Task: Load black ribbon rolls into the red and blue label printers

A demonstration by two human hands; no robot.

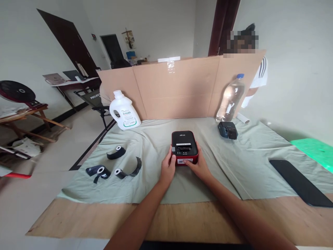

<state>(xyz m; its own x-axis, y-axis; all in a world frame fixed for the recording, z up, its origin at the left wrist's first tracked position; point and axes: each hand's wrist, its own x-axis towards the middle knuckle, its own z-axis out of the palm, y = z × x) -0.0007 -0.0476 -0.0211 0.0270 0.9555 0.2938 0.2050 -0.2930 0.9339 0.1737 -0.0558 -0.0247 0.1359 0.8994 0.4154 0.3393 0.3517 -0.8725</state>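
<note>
A small black and red printer point(185, 140) rests on the pale green cloth point(158, 187) in the middle, with a slot in its top and a white label on its front. My left hand point(168, 166) grips its left side, thumb at the front corner. On the right side and front edge, my right hand point(200, 166) holds the same printer. To the left on the cloth lie three partly unrolled rolls of black tape: an upper one point(116, 152), a left one point(100, 172) and a right one point(127, 172).
A white jug point(125, 113) and a clear bottle point(231, 99) stand before a cardboard screen point(174, 90). A small dark device point(227, 130) sits by the bottle. A black phone point(301, 182) lies at right. A person point(260, 74) is partly hidden behind the screen.
</note>
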